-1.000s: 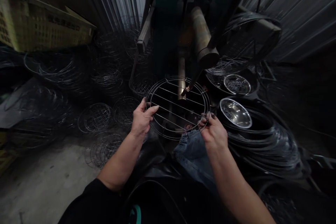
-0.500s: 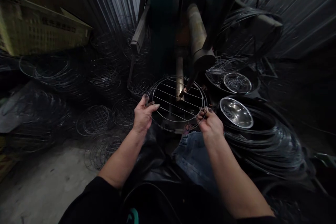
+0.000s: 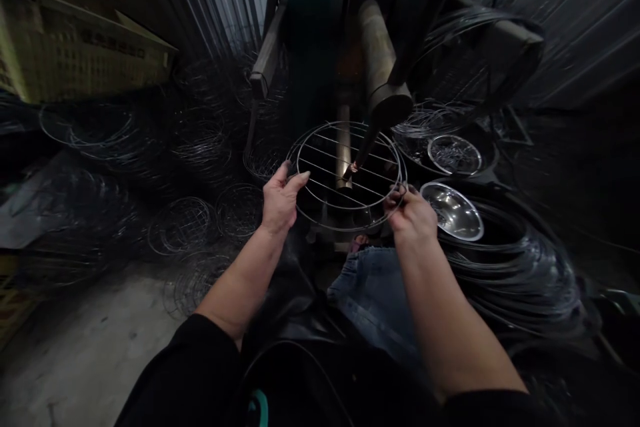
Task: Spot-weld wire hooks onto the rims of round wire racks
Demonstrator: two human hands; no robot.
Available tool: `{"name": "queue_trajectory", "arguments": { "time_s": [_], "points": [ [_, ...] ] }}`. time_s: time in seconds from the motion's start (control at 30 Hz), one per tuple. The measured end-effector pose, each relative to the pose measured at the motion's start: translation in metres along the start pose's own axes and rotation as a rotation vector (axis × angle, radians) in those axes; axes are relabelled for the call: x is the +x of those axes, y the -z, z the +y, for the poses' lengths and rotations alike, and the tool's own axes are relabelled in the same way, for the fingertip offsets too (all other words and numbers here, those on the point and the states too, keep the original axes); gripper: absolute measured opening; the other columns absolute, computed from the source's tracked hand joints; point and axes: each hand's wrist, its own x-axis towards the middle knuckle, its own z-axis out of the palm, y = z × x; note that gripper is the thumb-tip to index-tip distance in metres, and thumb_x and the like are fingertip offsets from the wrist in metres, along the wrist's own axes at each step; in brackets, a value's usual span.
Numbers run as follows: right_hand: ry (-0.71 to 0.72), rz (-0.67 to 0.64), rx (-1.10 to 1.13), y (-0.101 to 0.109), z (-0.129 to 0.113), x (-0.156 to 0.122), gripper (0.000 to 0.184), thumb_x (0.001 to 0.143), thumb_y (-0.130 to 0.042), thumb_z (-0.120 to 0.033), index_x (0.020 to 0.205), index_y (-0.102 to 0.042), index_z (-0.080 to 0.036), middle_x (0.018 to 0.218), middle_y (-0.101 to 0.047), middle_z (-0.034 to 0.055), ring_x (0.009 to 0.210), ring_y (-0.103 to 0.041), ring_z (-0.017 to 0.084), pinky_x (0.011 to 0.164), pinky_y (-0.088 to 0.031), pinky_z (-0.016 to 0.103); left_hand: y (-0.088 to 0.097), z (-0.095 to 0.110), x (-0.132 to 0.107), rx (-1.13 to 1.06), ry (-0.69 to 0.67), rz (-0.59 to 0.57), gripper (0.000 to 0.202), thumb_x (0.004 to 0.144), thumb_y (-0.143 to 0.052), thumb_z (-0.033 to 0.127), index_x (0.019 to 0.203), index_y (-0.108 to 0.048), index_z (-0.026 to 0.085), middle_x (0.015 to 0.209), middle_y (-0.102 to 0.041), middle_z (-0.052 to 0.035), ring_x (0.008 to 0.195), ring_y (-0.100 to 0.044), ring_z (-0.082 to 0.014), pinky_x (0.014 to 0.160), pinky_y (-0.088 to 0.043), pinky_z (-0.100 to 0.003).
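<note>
Dim workshop: corrugated metal wall (image 3: pixel 555 20), concrete floor (image 3: pixel 100 353), yellow crate (image 3: pixel 100 50) at left, wire coil (image 3: pixel 515 287) and steel bowl (image 3: pixel 455 210) at right. Principal item: one round wire rack (image 3: pixel 327 179), held in the air before the person, around the end of a metal bar (image 3: pixel 343 147) and the dark slanted arm (image 3: pixel 369 140) with a coppery tip; contact cannot be made out. Left hand (image 3: pixel 280 200): fingers drawn in on the left rim, thumb on top. Right hand (image 3: pixel 413 213): fingers pinched on the right rim. Risks, as judged: uneven pull could tilt the rack or slide a wire off the tip; a slackened pinch could let it drop; fingers straying inward could touch hot metal. Orientation: broad face up, circular, no long axis; parallel crosswires slant from far left to near right.
</note>
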Motion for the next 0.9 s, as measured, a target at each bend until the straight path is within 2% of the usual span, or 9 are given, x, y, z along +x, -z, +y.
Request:
{"name": "queue_trajectory", "arguments": {
  "time_s": [0.13, 0.23, 0.3, 0.37, 0.4, 0.53, 0.63, 0.77, 0.9],
  "points": [
    [0.019, 0.045, 0.019, -0.012, -0.001, 0.027, 0.024, 0.073, -0.064, -0.004, 0.069, -0.045, -0.018, 0.053, -0.051, -0.0096, 0.04, -0.049, 0.004, 0.037, -0.035, 0.011, -0.011, 0.001, 0.008, 0.05, 0.084, -0.031, 0.064, 0.05, -0.082, 0.017, 0.112, -0.066, 0.02, 0.086, -0.064, 0.0017, 0.066, -0.056, -0.0058, 0.06, -0.044, -0.018],
    [0.226, 0.194, -0.046, -0.004, -0.003, 0.036, 0.019, 0.071, -0.069, -0.01, 0.07, -0.052, -0.017, 0.055, -0.055, -0.0076, 0.044, -0.056, 0.008, 0.037, -0.039, 0.014, -0.017, 0.002, 0.015, -0.019, 0.089, 0.027, 0.066, 0.048, -0.08, 0.014, 0.112, -0.066, 0.02, 0.076, -0.062, 0.0042, 0.06, -0.053, -0.0041, 0.055, -0.041, -0.017],
    [0.411, 0.284, -0.064, 0.004, -0.007, 0.028, 0.018, 0.068, -0.074, -0.017, 0.07, -0.056, -0.017, 0.058, -0.057, -0.0069, 0.047, -0.059, 0.009, 0.038, -0.042, 0.015, -0.021, 0.002, 0.019, -0.044, 0.075, 0.049, 0.064, 0.049, -0.079, 0.013, 0.111, -0.067, 0.019, 0.074, -0.062, 0.0046, 0.059, -0.052, -0.0035, 0.054, -0.039, -0.017],
    [0.527, 0.253, -0.034, 0.007, -0.01, 0.007, 0.02, 0.065, -0.077, -0.023, 0.071, -0.059, -0.018, 0.063, -0.062, -0.0058, 0.051, -0.061, 0.009, 0.043, -0.047, 0.017, -0.025, 0.0, 0.023, -0.052, 0.054, 0.049, 0.061, 0.05, -0.079, 0.014, 0.11, -0.068, 0.019, 0.075, -0.062, 0.0044, 0.059, -0.052, -0.0035, 0.054, -0.039, -0.017],
    [0.547, 0.189, -0.028, 0.005, -0.01, -0.007, 0.022, 0.064, -0.079, -0.026, 0.073, -0.061, -0.018, 0.067, -0.064, -0.0045, 0.054, -0.063, 0.01, 0.047, -0.05, 0.018, -0.026, -0.001, 0.025, -0.053, 0.04, 0.046, 0.06, 0.051, -0.079, 0.014, 0.11, -0.068, 0.019, 0.075, -0.063, 0.0042, 0.059, -0.052, -0.0035, 0.054, -0.039, -0.017],
    [0.434, -0.096, -0.12, -0.014, 0.004, -0.057, 0.021, 0.063, -0.081, -0.026, 0.079, -0.069, -0.018, 0.074, -0.07, -0.0005, 0.062, -0.068, 0.014, 0.054, -0.055, 0.025, -0.031, -0.008, 0.027, -0.061, 0.013, 0.038, 0.06, 0.053, -0.078, 0.015, 0.112, -0.068, 0.019, 0.074, -0.063, 0.0035, 0.059, -0.051, -0.0043, 0.053, -0.038, -0.017],
    [0.349, -0.2, -0.273, -0.02, 0.022, -0.068, 0.017, 0.068, -0.078, -0.026, 0.08, -0.072, -0.016, 0.071, -0.07, 0.0009, 0.06, -0.068, 0.015, 0.053, -0.055, 0.025, -0.03, -0.009, 0.026, -0.052, 0.005, 0.054, 0.058, 0.053, -0.078, 0.016, 0.11, -0.069, 0.017, 0.074, -0.061, 0.0025, 0.058, -0.05, -0.0041, 0.052, -0.038, -0.017],
    [0.253, -0.213, -0.412, -0.016, 0.03, -0.065, 0.02, 0.069, -0.077, -0.027, 0.083, -0.073, -0.014, 0.066, -0.07, 0.0018, 0.053, -0.065, 0.014, 0.049, -0.054, 0.024, -0.027, -0.008, 0.024, -0.013, -0.021, 0.071, 0.053, 0.053, -0.079, 0.016, 0.105, -0.071, 0.018, 0.083, -0.061, 0.0005, 0.059, -0.049, -0.0029, 0.053, -0.04, -0.016],
    [0.267, -0.149, -0.481, -0.018, 0.027, -0.066, 0.02, 0.07, -0.075, -0.028, 0.082, -0.072, -0.013, 0.066, -0.068, 0.0008, 0.044, -0.059, 0.011, 0.045, -0.052, 0.023, -0.026, -0.008, 0.022, 0.016, -0.011, 0.084, 0.051, 0.054, -0.079, 0.017, 0.104, -0.073, 0.02, 0.085, -0.06, -0.0004, 0.06, -0.05, -0.0033, 0.053, -0.04, -0.016]
  ]
}}
